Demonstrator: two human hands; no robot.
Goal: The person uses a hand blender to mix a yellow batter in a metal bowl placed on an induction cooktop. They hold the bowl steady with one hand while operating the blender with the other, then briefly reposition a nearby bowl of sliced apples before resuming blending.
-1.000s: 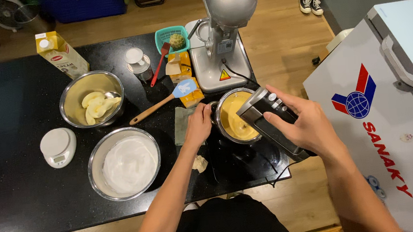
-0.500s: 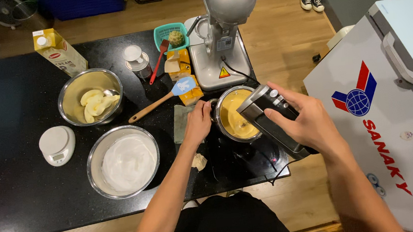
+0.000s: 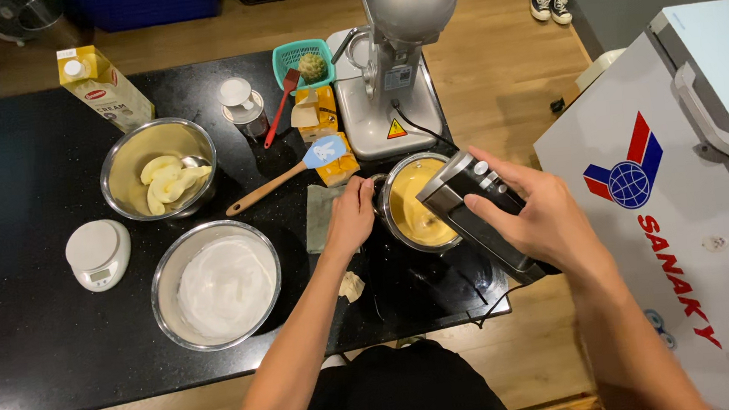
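Observation:
My right hand [image 3: 536, 212] grips a grey and black hand mixer [image 3: 475, 208], its head tilted down into a steel pot [image 3: 390, 196] of yellow batter [image 3: 412, 201]. The beaters are hidden in the batter. My left hand [image 3: 350, 218] holds the pot's left rim, steadying it on the black countertop [image 3: 33, 339]. A grey cloth [image 3: 320, 218] lies under that hand.
A steel bowl of white cream [image 3: 218, 286] sits left of my arm, a bowl of pale slices [image 3: 159, 168] behind it. A white scale [image 3: 96, 253], a cream carton [image 3: 102, 85], a blue spatula [image 3: 287, 176], a stand mixer [image 3: 391, 53] and a white chest freezer [image 3: 689, 194] stand around.
The hand mixer and my right hand have shifted slightly over the pot. My left hand stays on the pot's rim.

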